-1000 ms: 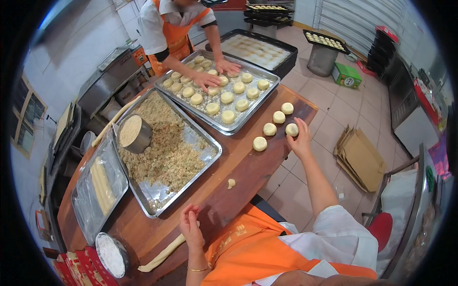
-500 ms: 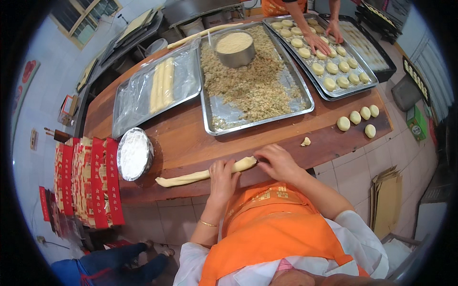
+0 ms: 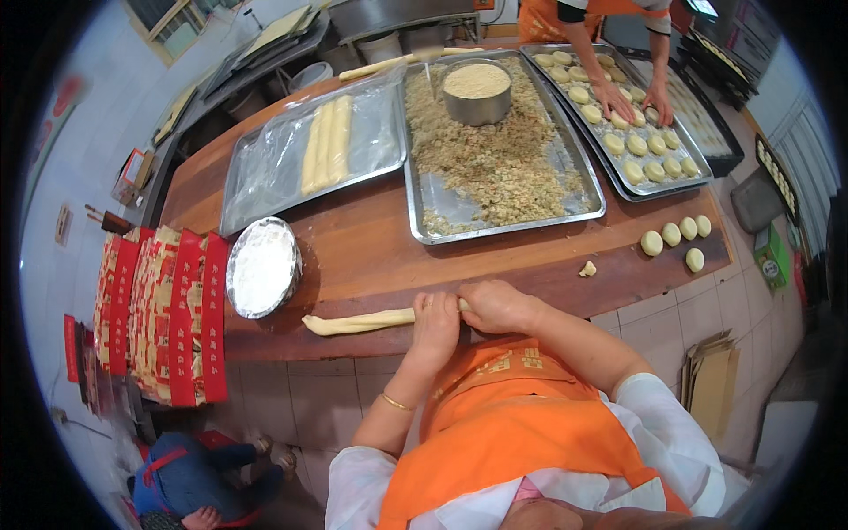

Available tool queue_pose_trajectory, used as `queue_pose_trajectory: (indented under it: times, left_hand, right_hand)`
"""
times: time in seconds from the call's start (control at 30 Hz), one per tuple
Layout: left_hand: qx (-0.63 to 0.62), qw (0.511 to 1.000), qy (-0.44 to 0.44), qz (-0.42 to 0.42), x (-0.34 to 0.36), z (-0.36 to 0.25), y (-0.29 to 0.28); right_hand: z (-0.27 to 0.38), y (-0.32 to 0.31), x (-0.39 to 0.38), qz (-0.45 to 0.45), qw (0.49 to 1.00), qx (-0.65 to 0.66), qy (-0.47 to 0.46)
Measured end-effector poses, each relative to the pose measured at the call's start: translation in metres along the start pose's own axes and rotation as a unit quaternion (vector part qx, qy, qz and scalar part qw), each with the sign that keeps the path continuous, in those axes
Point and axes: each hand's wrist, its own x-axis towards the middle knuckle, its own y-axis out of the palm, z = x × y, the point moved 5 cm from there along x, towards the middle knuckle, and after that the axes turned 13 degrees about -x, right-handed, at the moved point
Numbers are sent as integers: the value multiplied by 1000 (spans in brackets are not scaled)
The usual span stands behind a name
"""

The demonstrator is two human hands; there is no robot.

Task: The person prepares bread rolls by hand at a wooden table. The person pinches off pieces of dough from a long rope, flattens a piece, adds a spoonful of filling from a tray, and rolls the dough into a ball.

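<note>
A pale dough rope [image 3: 364, 323] lies along the near edge of the wooden table, its left end tapered and creased. My left hand [image 3: 435, 325] is wrapped over the rope towards its right end. Close beside it, my right hand [image 3: 496, 306] closes round that right end and covers most of it. Between the two hands a short bit of dough shows. A small dough scrap [image 3: 587, 269] rests on the table to the right of my hands. To their left stands a bowl of white flour [image 3: 263, 269].
Beyond my hands are a tray of crumbly filling [image 3: 508, 233] holding a metal pot [image 3: 478, 108], and a plastic-covered tray [image 3: 249, 188] with dough ropes. Several dough rounds [image 3: 671, 233] sit at right. A co-worker's hands [image 3: 614, 99] touch rounds on another tray [image 3: 692, 177]. Red packages [image 3: 181, 309] stand left.
My hands have come closer together and now cover the rope's right end, which showed before. The view has shifted slightly. At lower left, another person has bent over.
</note>
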Motion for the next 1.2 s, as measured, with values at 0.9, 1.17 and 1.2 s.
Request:
queue_pose_trajectory:
  times: [0.9,1.17,1.2]
  left_hand:
    - [-65,963,180,189,100,-75,69]
    - [-389,914,-87,79,86,-68,65]
    - [-374,917,-96,97,83,-74,63]
  right_hand:
    - [-110,-64,-141,-298,831,442,161]
    - [-98,-46,-129,-330,927,-8,177]
    - [-98,-49,-128,-345,920,-53,180]
